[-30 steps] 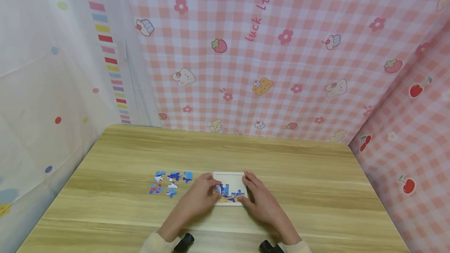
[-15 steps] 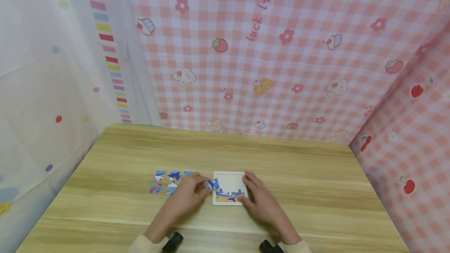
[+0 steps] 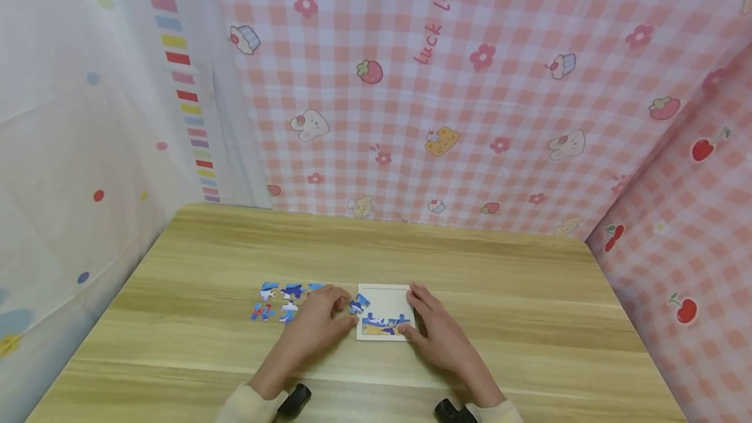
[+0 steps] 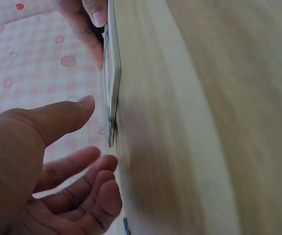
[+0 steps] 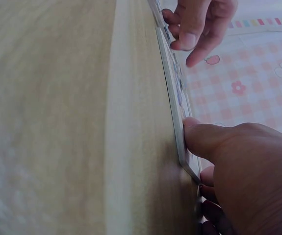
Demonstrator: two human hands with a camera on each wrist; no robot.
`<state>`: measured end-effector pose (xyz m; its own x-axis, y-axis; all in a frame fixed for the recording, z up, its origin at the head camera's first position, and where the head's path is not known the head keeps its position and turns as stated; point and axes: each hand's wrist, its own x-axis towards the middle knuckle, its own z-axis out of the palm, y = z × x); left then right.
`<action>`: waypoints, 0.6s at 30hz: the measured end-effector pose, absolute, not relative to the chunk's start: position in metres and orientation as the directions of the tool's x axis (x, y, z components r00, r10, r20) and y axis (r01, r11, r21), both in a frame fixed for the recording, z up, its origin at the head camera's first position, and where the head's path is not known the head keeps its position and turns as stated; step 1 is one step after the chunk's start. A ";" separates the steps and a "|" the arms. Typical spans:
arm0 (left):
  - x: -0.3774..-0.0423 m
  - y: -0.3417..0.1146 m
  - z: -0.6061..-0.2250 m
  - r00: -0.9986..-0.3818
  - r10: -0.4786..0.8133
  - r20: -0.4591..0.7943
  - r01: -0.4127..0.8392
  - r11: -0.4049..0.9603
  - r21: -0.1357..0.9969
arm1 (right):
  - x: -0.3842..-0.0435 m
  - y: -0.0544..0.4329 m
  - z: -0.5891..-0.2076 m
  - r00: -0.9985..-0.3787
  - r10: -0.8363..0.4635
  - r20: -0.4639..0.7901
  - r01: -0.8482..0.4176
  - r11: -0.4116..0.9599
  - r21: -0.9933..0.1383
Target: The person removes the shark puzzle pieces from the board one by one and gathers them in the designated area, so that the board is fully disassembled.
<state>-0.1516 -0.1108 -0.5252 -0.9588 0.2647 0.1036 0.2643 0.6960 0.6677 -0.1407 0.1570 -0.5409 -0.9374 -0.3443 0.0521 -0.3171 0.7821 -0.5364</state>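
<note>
A white-rimmed puzzle tray (image 3: 384, 297) lies on the table, its lower part filled with joined blue and yellow jigsaw pieces (image 3: 382, 326). One loose blue jigsaw piece (image 3: 359, 304) lies over the tray's left rim, tilted and sticking out past it. My left hand (image 3: 317, 318) is just left of that piece; in the left wrist view its thumb (image 4: 72, 116) and fingers (image 4: 89, 196) are spread apart with nothing between them. My right hand (image 3: 440, 331) holds the tray's right side, thumb (image 5: 199, 134) on its face and fingers at its edge.
Several loose jigsaw pieces (image 3: 292, 291) lie in two rows left of the tray, partly hidden by my left hand. The wooden table (image 3: 505, 279) ends at a pink checked cloth (image 3: 399, 181) behind and hangings on both sides.
My left hand has drawn back left from the tray, bringing a piece off the joined ones, and has let go of it on the left rim. The right hand stays put.
</note>
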 end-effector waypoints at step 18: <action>-0.160 -0.090 -0.532 -0.976 0.191 0.108 0.214 0.727 0.653 | -0.142 0.158 -0.544 -0.939 -0.342 0.050 -0.313 0.781 -0.540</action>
<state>-0.1597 -0.0904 -0.5321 -0.9757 0.1907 0.1075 0.2140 0.7269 0.6526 -0.1417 0.1581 -0.5443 -0.9385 -0.3416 0.0501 -0.3131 0.7811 -0.5402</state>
